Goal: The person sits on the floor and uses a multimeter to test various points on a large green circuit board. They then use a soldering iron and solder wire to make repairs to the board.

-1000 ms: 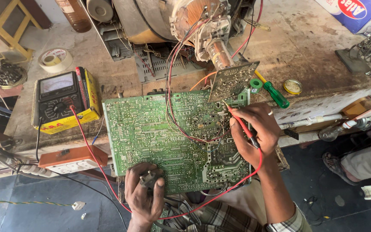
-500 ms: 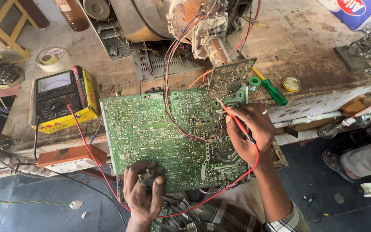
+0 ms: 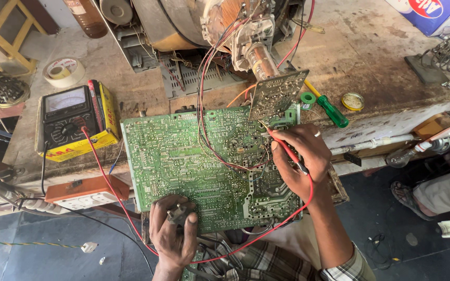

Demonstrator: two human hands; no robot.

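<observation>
A large green circuit board (image 3: 183,161) lies solder side up at the bench's front edge. My left hand (image 3: 173,229) grips its near edge, fingers closed on a dark part there. My right hand (image 3: 300,156) rests on the board's right side and holds a red test probe (image 3: 282,145) with its tip down on the solder joints. The probe's red lead (image 3: 108,179) runs round to a black and yellow analogue multimeter (image 3: 71,119) at the left. A smaller circuit board (image 3: 274,93) hangs on a picture tube's neck (image 3: 259,57), above the big board.
A green-handled screwdriver (image 3: 332,110) and a small round tin (image 3: 352,101) lie right of the boards. A tape roll (image 3: 63,72) and an orange power strip (image 3: 87,190) are at the left. Another person's sandalled foot (image 3: 410,195) shows at the lower right.
The view has drifted slightly. My right hand has shifted the probe a little on the board; my left hand keeps its grip at the near edge.
</observation>
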